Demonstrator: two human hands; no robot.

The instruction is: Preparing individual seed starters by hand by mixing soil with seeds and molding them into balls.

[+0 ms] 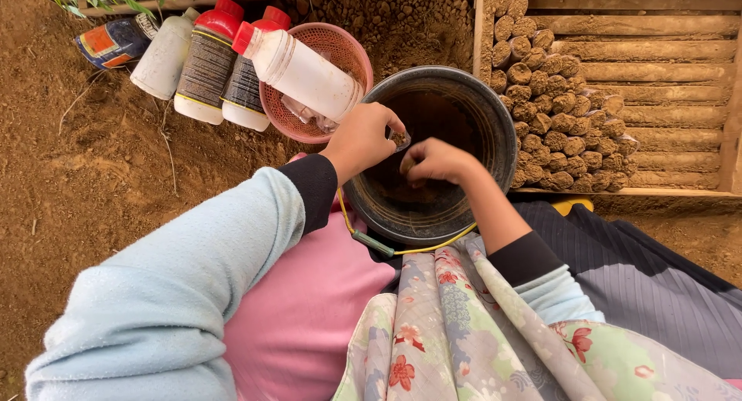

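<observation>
Here the left hand (pixel 363 138) reaches over the near rim of a dark metal bucket (pixel 495 115), its fingers curled together and pinching a small clear bag (pixel 399 139) that appears partly filled with brown soil. The right hand (pixel 437 160) lies just beside it, inside the bucket's mouth, fingers bent inward around a small clump at the bag's opening; whether it grips soil or the bag's edge cannot be told. Loose soil (pixel 402 196) lies low in the bucket, so the supply looks well used, though an amount remains.

A yellow cord (pixel 433 246) curves along the bucket's near wall. Just left of the bucket stands a pink plastic basket (pixel 352 57), with a white bottle with a red cap (pixel 297 69) lying across it. Further left, two more red-capped bottles (pixel 220 65) and a plain white bottle (pixel 161 59) lie on the bare earth.

To the right, a wooden tray (pixel 657 49) holds filled soil bags (pixel 553 115) packed in close rows along its left end and lower left corner. Judging by this, a fair batch is done; the greater part of the tray's slats still shows bare, so most of the filling appears left to do.
</observation>
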